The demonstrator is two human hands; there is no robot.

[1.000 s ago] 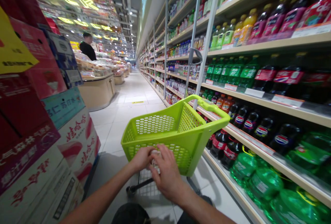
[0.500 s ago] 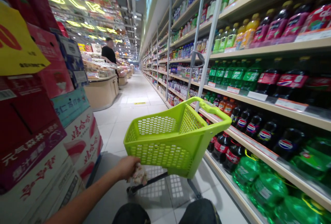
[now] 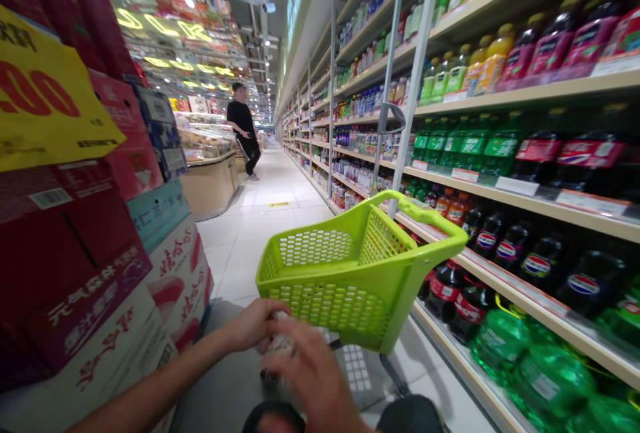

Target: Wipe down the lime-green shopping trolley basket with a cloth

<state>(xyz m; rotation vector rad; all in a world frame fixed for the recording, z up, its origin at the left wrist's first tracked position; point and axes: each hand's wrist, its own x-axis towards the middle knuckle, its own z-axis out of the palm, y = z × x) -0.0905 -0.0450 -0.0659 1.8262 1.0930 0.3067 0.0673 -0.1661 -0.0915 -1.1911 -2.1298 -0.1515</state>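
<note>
My left hand (image 3: pixel 255 324) is closed on a crumpled, pale patterned cloth (image 3: pixel 281 346), low beside the front of a lime-green shopping cart (image 3: pixel 325 300). My right hand (image 3: pixel 320 370) is up against the cloth from the right, slightly blurred, its fingers apart. Whether it touches the cloth I cannot tell. The cart's basket has perforated walls, and its handle (image 3: pixel 425 213) points right toward the shelves. Both hands hide part of the cart's lower frame and front wheel.
Drink shelves (image 3: pixel 470 180) with many bottles line the right side. Stacked drink cartons (image 3: pixel 65 220) with a yellow price sign (image 3: pixel 50 96) crowd the left. A person (image 3: pixel 243 126) in black stands in the aisle beside a display counter (image 3: pixel 210 183). My knees show at the bottom.
My right hand has come into view and moved up to the cloth in my left hand. The person in the aisle now stands farther right, more fully in view. The view has shifted slightly.
</note>
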